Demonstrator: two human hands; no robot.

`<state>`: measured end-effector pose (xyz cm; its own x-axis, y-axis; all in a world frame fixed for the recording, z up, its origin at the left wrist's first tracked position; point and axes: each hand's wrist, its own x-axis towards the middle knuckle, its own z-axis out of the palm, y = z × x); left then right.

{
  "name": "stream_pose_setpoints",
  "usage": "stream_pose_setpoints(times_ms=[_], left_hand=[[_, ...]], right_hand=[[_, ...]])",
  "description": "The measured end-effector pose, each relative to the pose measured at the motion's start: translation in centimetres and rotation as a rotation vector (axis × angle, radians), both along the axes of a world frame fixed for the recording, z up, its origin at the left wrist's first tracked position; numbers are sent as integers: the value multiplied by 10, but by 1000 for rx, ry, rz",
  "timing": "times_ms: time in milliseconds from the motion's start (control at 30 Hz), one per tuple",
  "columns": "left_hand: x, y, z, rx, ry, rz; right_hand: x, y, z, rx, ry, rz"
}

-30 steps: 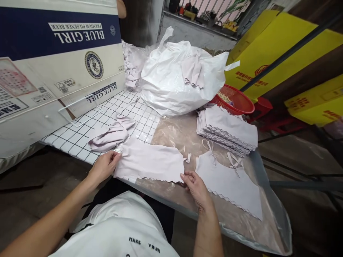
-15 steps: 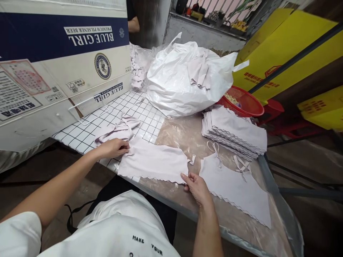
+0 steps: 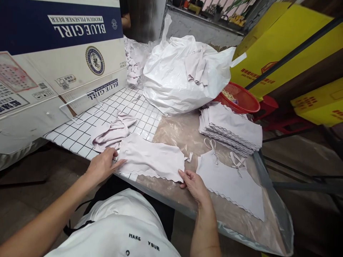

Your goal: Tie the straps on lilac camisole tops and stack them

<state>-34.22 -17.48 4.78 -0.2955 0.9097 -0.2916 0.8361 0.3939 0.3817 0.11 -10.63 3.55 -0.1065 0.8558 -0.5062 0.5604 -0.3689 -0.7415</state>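
A pale top (image 3: 151,157) lies flat on the table (image 3: 174,130), its long axis running from nine to just past three o'clock between the left hand (image 3: 101,165) and the right hand (image 3: 195,185), neither nearer, I judge from my remote post. The right pinches its four o'clock corner; the left, at the eight o'clock corner, has thumb and fingers parted. A crumpled garment (image 3: 115,132) sits at ten o'clock, a cloth stack (image 3: 232,125) at two.

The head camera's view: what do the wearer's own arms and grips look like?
The left grip and right grip are plain human hands with five-fingered form; no glove, ring or watch shows. The left forearm and right forearm are bare, with no sleeve in view. The white fabric top bears black lettering, "MAKE YOUR".
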Motion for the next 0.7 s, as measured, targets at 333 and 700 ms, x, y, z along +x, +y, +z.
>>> stream_pose_setpoints(times_ms=[333,700], left_hand=[[26,4,0,26,275,-59],[39,5,-1,10,360,-88]], right_hand=[[-2,-3,-5,75,1,-1],[2,-1,-8,79,46,-111]])
